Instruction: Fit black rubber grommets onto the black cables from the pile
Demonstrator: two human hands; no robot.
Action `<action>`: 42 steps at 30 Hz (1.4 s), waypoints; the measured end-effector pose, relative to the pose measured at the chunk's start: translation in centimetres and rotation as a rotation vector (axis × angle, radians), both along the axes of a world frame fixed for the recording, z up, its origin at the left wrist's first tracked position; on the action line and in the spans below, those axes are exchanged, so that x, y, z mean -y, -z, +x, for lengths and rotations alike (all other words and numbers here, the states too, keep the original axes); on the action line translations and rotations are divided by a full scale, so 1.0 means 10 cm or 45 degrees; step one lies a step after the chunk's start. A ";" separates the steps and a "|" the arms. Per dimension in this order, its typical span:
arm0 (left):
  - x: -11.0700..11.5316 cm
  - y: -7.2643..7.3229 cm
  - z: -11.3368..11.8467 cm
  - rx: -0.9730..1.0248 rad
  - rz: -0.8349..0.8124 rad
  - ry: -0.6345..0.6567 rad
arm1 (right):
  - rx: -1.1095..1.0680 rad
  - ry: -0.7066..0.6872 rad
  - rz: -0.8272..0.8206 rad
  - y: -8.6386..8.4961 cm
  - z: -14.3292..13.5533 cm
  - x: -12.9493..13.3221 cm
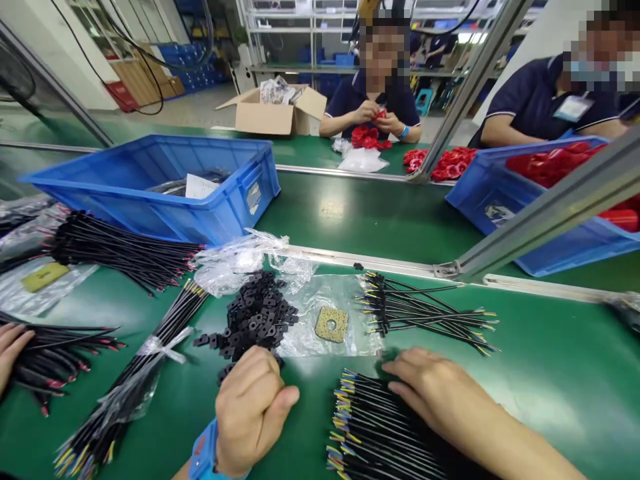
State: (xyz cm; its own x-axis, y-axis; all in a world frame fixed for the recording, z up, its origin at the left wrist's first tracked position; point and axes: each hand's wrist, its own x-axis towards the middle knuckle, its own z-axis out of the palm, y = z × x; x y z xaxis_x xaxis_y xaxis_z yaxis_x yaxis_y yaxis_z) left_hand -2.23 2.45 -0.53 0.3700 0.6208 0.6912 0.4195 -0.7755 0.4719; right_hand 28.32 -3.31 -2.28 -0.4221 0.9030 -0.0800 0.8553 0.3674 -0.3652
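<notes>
My left hand (253,407), with a blue wristband (207,453), is closed at the near edge of a pile of small black plastic pieces with holes (257,317). Its curled fingertips are hidden, so I cannot make out what they hold. My right hand (433,383) lies open, fingers stretched out, on the far side of a row of black cables (385,427) with stripped blue, yellow and brown ends. Beyond it is a smaller group of cables (425,310) with black pieces near one end. A yellow sponge (331,325) rests on a clear plastic bag (300,343) between them.
At far left, another person's hand (11,347) touches black cables with red ends (55,363). A tied cable bundle (135,373) lies nearby. A blue bin (215,213) stands behind; another bin (480,193) holds red parts. A metal frame post (545,217) slants across the right.
</notes>
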 end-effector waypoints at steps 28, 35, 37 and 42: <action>-0.34 0.39 -0.09 -0.882 -0.198 -0.412 | -0.350 -0.041 -0.057 0.12 -0.09 -0.06; -0.38 0.42 -0.05 -0.793 -0.216 -0.351 | -0.302 0.051 -0.126 0.18 -0.07 -0.05; -0.38 0.40 -0.06 -0.692 -0.224 -0.341 | -0.312 0.047 -0.148 0.16 -0.09 -0.05; -0.35 0.37 -0.08 -0.340 -0.160 -0.327 | -0.364 0.127 -0.183 0.17 -0.08 -0.05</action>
State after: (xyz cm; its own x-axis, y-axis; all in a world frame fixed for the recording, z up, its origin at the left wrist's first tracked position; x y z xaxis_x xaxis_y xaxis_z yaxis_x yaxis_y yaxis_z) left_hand -2.99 5.91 -4.21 0.3483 0.7900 0.5046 0.7130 -0.5727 0.4046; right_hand 27.55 -2.84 -4.02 -0.3557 0.9292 -0.1003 0.7399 0.2144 -0.6377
